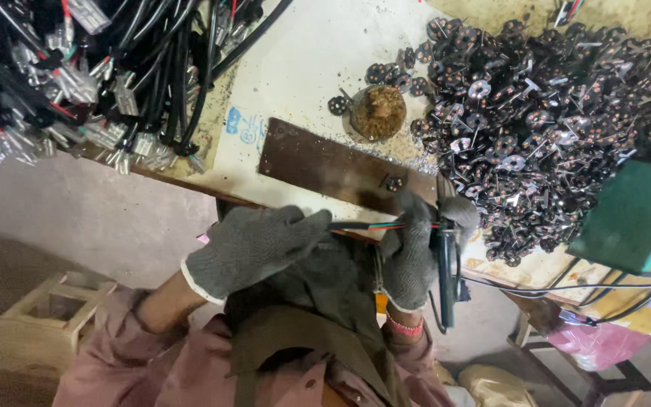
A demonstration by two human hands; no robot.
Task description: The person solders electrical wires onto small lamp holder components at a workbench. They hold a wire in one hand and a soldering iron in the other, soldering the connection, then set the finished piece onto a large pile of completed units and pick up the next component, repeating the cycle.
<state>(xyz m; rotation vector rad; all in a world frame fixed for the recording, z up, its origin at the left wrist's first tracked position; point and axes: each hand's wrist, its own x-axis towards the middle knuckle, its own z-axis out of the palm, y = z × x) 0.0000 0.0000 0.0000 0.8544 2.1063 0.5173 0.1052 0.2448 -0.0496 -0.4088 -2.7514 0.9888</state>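
Both my hands wear grey knit gloves. My left hand (254,249) pinches a thin wire bundle (363,224) with red and green strands, holding it level near the table's front edge. My right hand (414,249) grips a dark pen-shaped soldering iron (446,275), its tip up by the end of the wires. A small dark round part (393,182) lies on a rusty brown metal plate (325,166) just beyond my hands.
A large heap of small dark round parts with pins (544,113) fills the right of the table. A brown crusted pot (377,111) stands behind the plate. Black wire harnesses with clear connectors (77,83) lie at the left. A green box (634,218) is right; a wooden crate (47,316) on the floor.
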